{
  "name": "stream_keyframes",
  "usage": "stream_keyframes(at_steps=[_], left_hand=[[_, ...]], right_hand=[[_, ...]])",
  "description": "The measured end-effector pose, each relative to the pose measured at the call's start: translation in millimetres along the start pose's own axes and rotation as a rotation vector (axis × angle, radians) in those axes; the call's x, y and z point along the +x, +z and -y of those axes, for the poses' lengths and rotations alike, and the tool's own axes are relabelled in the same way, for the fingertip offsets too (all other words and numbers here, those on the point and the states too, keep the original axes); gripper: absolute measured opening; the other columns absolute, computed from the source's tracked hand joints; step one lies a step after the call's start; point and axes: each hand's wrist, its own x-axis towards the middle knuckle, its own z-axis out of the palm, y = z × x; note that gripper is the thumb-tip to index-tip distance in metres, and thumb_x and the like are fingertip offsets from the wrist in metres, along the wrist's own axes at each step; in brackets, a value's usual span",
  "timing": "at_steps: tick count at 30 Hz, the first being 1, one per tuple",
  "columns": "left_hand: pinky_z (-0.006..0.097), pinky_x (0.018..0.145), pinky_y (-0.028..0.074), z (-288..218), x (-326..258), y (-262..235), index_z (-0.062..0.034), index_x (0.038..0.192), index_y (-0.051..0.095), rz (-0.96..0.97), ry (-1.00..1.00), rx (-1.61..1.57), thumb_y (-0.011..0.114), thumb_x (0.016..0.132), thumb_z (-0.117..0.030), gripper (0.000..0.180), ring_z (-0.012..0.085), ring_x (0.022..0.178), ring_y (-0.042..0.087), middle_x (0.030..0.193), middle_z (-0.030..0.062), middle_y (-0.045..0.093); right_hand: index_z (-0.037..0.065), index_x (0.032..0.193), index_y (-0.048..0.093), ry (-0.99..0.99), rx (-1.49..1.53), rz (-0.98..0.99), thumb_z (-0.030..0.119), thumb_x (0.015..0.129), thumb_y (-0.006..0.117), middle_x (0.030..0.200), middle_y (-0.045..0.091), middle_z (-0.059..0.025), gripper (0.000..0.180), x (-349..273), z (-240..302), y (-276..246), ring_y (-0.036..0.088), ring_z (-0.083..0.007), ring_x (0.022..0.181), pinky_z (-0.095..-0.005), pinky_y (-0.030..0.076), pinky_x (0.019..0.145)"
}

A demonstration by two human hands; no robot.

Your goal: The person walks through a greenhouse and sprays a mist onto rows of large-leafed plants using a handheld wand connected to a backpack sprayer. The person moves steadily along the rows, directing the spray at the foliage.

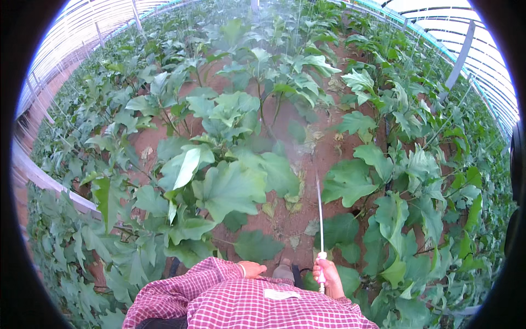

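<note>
My right hand (pixel 327 274) is closed around the pinkish-white grip of a spray wand at the lower middle. The wand's thin white tube (pixel 320 211) points forward and away over the soil path, between two rows of broad-leaved green plants. Faint mist (pixel 296 140) hangs beyond its far end, in front of the leaves. My left hand (pixel 253 269) lies low in front of my body, empty as far as it shows, its fingers stretched toward the right. Part of it is hidden by my checked shirt. Large leaves (pixel 233 189) spread just ahead of it.
Dense leafy plants (pixel 422 219) stand on both sides, reaching over the reddish soil path (pixel 285 219). Dry, yellowed leaves (pixel 293 203) lie on the ground. A slanted post (pixel 461 55) rises at the right under the arched plastic roof. My shoe (pixel 284 271) shows below.
</note>
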Motion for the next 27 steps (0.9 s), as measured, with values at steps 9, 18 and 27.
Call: stream_keyframes(at_steps=[9, 18, 27], left_hand=[[0.048, 0.076, 0.046, 12.4, -70.4, 80.9, -0.0072, 0.115, 0.047, 0.043, 0.056, 0.052, 0.056, 0.084, -0.029, 0.039, 0.0383, 0.091, 0.06, 0.094, 0.021, 0.061], [0.046, 0.077, 0.046, -12.6, -107.5, 131.5, -0.0126, 0.117, 0.049, -0.004, 0.079, -0.004, 0.055, 0.085, -0.032, 0.038, 0.0373, 0.092, 0.06, 0.098, 0.0191, 0.061], [0.048, 0.078, 0.046, -77.5, -134.5, 209.9, -0.0111, 0.114, 0.048, -0.076, -0.035, 0.061, 0.057, 0.084, -0.032, 0.038, 0.0376, 0.092, 0.06, 0.098, 0.0194, 0.061]], right_hand=[[0.008, 0.089, 0.041, -0.618, -0.248, -0.189, 0.018, 0.09, 0.052, 0.058, 0.045, -0.0018, 0.014, -85.0, -20.9, 95.2, 0.045, -0.0114, 0.04, -0.0263, 0.042, 0.033], [0.007, 0.089, 0.042, -0.712, -0.304, -0.243, 0.018, 0.091, 0.052, 0.056, 0.044, -0.0021, 0.015, -136.0, -85.3, 94.4, 0.046, -0.012, 0.039, -0.027, 0.042, 0.033], [0.006, 0.09, 0.045, -0.437, -0.31, -0.218, 0.016, 0.087, 0.054, 0.057, 0.048, -0.0028, 0.013, -172.7, -192.9, 14.6, 0.047, -0.0125, 0.04, -0.0286, 0.043, 0.033]])
